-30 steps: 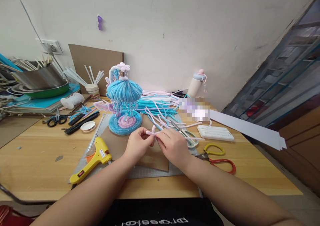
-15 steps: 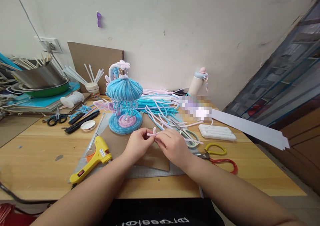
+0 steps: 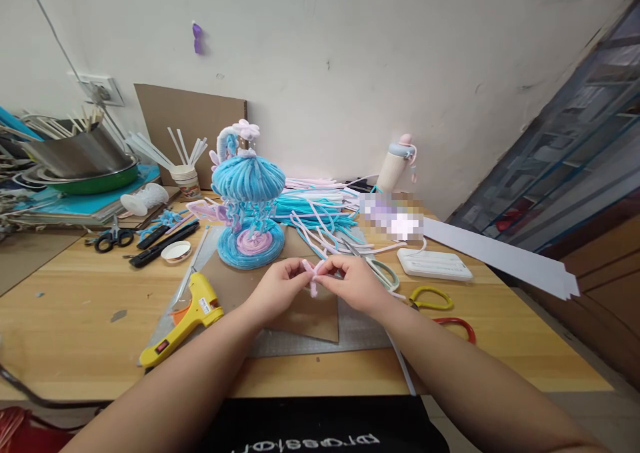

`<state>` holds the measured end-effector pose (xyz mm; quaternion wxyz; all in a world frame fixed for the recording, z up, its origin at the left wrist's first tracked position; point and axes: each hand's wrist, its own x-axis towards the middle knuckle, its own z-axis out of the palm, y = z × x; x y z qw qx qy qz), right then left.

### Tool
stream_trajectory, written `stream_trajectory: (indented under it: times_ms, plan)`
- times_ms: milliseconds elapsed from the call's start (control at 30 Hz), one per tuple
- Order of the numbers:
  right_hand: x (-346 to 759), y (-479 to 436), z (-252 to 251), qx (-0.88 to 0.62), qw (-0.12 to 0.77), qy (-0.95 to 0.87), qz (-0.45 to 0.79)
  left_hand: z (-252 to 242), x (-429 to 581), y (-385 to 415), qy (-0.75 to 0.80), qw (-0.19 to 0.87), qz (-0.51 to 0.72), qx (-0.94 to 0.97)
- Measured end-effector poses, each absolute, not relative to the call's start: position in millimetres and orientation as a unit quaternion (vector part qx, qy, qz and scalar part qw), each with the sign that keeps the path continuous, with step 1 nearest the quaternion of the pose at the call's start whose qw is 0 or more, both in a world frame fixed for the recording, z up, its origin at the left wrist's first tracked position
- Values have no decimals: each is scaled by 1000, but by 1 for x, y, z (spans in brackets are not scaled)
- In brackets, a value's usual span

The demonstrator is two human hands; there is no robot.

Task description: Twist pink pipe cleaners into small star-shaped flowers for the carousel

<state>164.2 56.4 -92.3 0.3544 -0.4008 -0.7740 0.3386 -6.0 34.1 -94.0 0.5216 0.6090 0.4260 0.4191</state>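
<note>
Between my hands is a small pink pipe cleaner point(image 3: 313, 286), bent so that several short ends stick out. My left hand point(image 3: 280, 285) pinches it from the left, fingers closed. From the right, my right hand point(image 3: 355, 283) pinches it between thumb and forefinger. Both hands hover over a piece of brown cardboard point(image 3: 305, 323) on a grey cutting mat point(image 3: 260, 349). Just behind my left hand stands a blue and pink pipe-cleaner jellyfish point(image 3: 249, 178) on a round coiled base point(image 3: 230, 253).
A yellow glue gun point(image 3: 187, 319) lies left of the cardboard. White-handled scissors point(image 3: 386, 274) and red-and-yellow scissors point(image 3: 433, 298) lie at right, the latter partly under my forearm. Loose blue and pink pipe cleaners point(image 3: 320, 213), a bottle point(image 3: 395, 166) and a white power strip point(image 3: 435, 265) are behind.
The pink pipe cleaner has turned, and its ends now point up and down between my fingers. My right hand has rotated, showing its thumb and forefinger more openly.
</note>
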Motion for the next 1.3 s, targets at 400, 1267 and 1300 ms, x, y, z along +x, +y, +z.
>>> stream_trajectory:
  times_ms: [400, 1267, 1300]
  plan:
    - [164, 54, -92, -359, 394, -821, 206, -98, -10, 37, 413, 598, 447, 521]
    - [165, 59, -90, -301, 250, -533, 750, -94, -14, 39, 297, 758, 431, 389]
    - [167, 60, -89, -301, 231, -514, 770, -93, -14, 38, 297, 763, 415, 397]
